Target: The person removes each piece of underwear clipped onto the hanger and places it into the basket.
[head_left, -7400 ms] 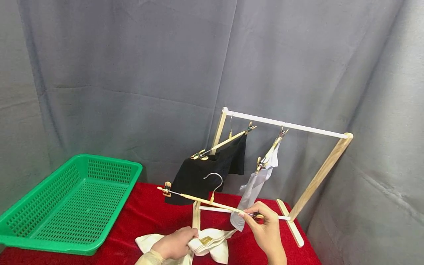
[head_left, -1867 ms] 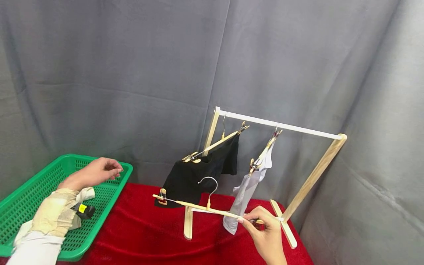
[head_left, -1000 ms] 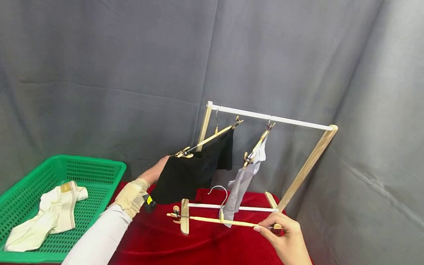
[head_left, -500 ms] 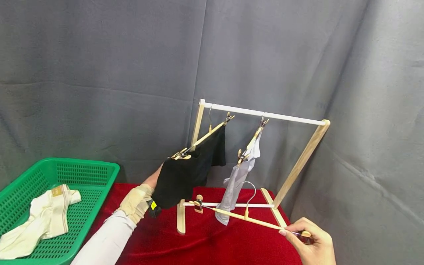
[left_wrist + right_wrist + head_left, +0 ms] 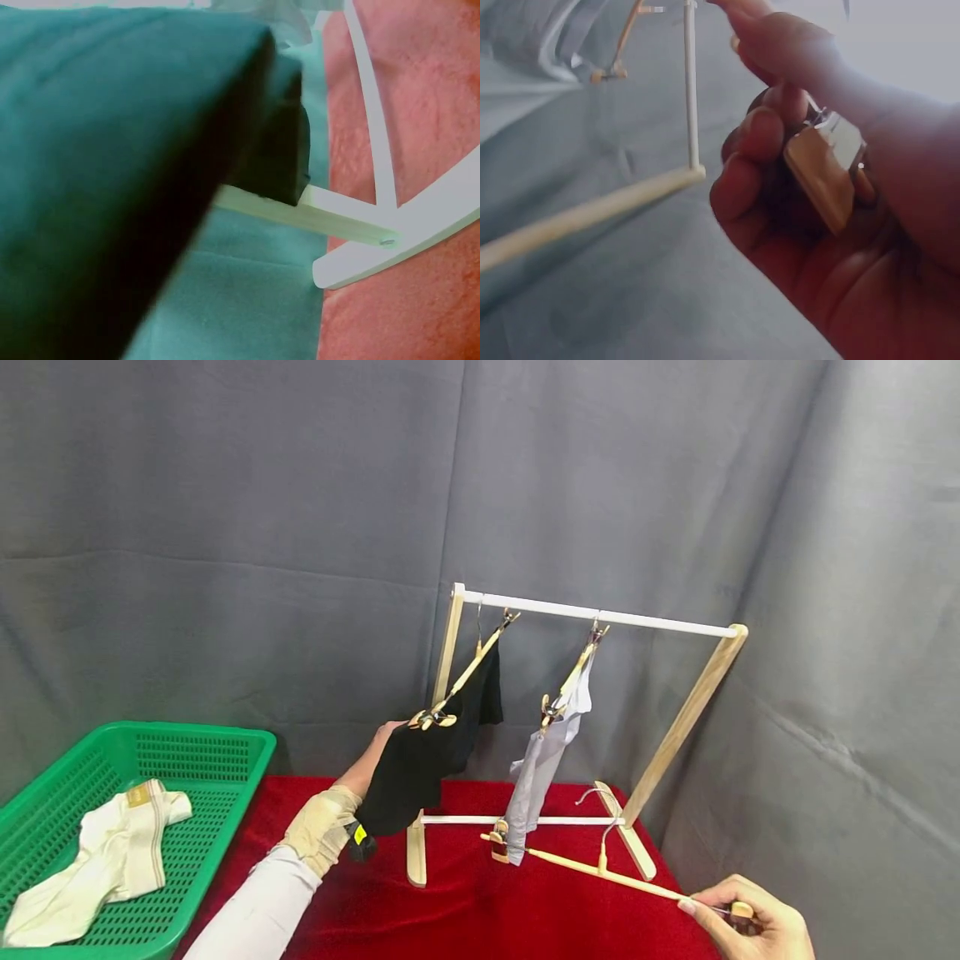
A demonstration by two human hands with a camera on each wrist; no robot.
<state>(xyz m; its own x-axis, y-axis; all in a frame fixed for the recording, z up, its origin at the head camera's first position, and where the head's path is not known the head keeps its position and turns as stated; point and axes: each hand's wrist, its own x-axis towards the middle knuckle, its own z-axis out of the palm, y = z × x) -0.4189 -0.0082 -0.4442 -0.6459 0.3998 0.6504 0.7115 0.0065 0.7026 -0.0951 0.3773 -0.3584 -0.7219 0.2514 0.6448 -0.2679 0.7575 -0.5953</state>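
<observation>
My right hand [image 5: 761, 920] pinches one end of a bare wooden clip hanger [image 5: 570, 864] at the lower right. Its wire hook points up, and its far clip overlaps the bottom of the light grey garment [image 5: 534, 772]. A small wooden clip [image 5: 821, 180] shows inside the right palm in the right wrist view. My left hand [image 5: 372, 756] reaches behind the black garment [image 5: 412, 768], close to the near clip of the hanger [image 5: 468, 672] that carries it; the garment hides the fingers. In the left wrist view, dark cloth [image 5: 112, 150] fills the left side.
A wooden rack [image 5: 686, 718] with a white top rail [image 5: 600, 614] stands on red cloth [image 5: 480, 918]. At left, a green basket [image 5: 202, 877] contains a white garment with a ribbed waistband [image 5: 112, 860]. Grey curtains hang behind and at right.
The white garment went from the cloth into the basket. My left hand moved from the basket to behind the black garment, whose hanger has swung slightly. The right hand carried the bare hanger rightward and down.
</observation>
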